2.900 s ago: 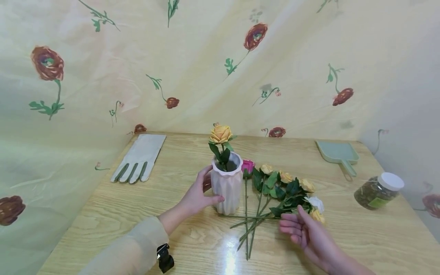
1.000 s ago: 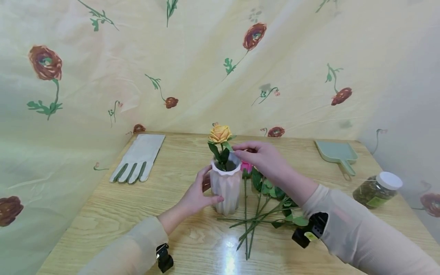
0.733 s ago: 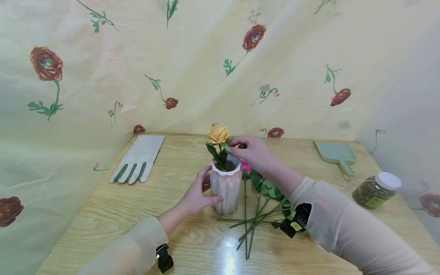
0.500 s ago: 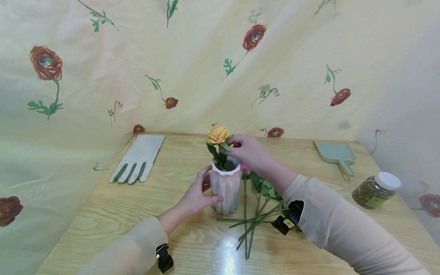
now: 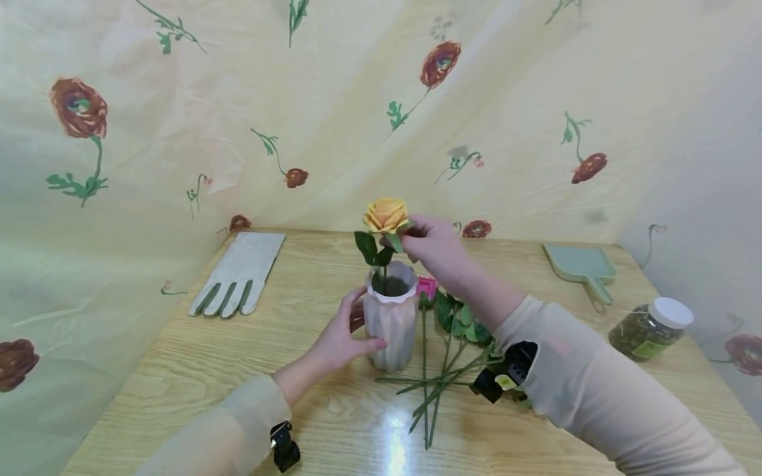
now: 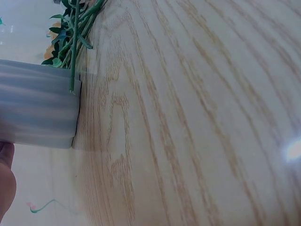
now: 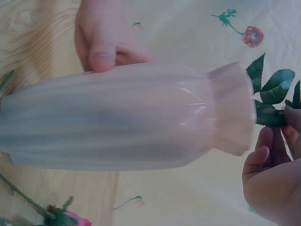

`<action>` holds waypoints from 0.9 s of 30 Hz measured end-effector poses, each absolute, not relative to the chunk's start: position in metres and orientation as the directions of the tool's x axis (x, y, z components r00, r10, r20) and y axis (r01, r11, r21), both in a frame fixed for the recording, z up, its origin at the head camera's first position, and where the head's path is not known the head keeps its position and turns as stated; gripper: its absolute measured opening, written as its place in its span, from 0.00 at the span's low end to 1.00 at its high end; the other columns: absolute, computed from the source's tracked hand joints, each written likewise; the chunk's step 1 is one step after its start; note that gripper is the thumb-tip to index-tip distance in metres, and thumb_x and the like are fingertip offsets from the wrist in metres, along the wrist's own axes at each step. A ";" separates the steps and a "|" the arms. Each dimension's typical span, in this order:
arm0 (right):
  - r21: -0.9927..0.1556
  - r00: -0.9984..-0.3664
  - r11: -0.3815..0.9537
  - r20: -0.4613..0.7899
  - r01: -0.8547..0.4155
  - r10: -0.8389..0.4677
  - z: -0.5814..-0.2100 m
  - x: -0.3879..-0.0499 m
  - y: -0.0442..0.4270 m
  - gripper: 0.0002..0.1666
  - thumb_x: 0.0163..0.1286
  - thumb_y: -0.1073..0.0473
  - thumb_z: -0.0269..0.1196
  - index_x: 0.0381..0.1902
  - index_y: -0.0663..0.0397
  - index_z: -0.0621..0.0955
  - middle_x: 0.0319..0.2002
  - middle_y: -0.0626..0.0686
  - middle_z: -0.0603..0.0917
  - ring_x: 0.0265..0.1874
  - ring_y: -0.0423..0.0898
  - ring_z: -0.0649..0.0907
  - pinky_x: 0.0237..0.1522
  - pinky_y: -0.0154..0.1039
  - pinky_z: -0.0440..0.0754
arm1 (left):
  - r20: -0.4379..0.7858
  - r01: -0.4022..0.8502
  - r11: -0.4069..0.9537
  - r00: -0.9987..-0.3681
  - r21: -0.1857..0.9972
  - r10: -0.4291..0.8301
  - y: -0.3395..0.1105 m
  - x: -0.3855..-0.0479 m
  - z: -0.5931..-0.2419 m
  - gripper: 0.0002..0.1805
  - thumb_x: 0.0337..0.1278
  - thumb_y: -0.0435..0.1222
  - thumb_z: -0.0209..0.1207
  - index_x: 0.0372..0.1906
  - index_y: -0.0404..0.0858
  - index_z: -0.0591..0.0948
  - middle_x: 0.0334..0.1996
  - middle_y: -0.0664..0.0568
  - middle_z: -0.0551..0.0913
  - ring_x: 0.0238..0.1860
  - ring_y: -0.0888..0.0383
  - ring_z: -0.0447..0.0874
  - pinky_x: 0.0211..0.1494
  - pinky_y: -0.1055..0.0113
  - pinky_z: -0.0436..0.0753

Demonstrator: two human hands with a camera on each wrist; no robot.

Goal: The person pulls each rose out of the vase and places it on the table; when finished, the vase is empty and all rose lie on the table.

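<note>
A pale pink fluted vase (image 5: 391,334) stands upright on the wooden table. My left hand (image 5: 339,340) holds its left side, thumb across the front. A yellow rose (image 5: 385,217) rises from the vase, its lower stem still inside the mouth. Just below the bloom, my right hand (image 5: 437,248) pinches it among the leaves; the right wrist view shows thumb and fingers at a green leaf (image 7: 273,115). Right of the vase lie a pink rose (image 5: 426,288) and several crossed green stems (image 5: 437,387). My right forearm hides most of the other blooms.
A white-and-green glove (image 5: 241,271) lies at the back left. Toward the back right is a pale green dustpan (image 5: 580,264), with a white-lidded jar (image 5: 651,328) nearer the right edge. A flower-print sheet (image 5: 345,99) hangs behind the table.
My right hand has come from beside the loose roses to the yellow rose. Over the last half second it has lifted the rose slightly in the vase. My left hand has stayed put.
</note>
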State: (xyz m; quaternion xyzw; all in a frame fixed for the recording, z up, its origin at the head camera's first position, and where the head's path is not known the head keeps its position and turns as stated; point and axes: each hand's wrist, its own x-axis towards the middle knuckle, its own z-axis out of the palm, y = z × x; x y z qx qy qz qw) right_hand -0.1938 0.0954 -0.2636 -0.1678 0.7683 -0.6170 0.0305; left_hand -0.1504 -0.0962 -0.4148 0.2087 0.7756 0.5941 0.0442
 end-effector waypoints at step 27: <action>-0.754 -0.838 -0.560 0.515 -0.343 -0.181 -0.188 -0.161 0.150 0.09 0.61 0.70 0.63 0.40 0.67 0.81 0.31 0.58 0.82 0.27 0.47 0.82 0.31 0.35 0.83 | 0.207 0.287 0.158 -0.897 0.945 0.392 -0.097 -0.151 -0.416 0.50 0.45 0.30 0.69 0.70 0.44 0.50 0.61 0.35 0.66 0.60 0.41 0.68 0.65 0.52 0.66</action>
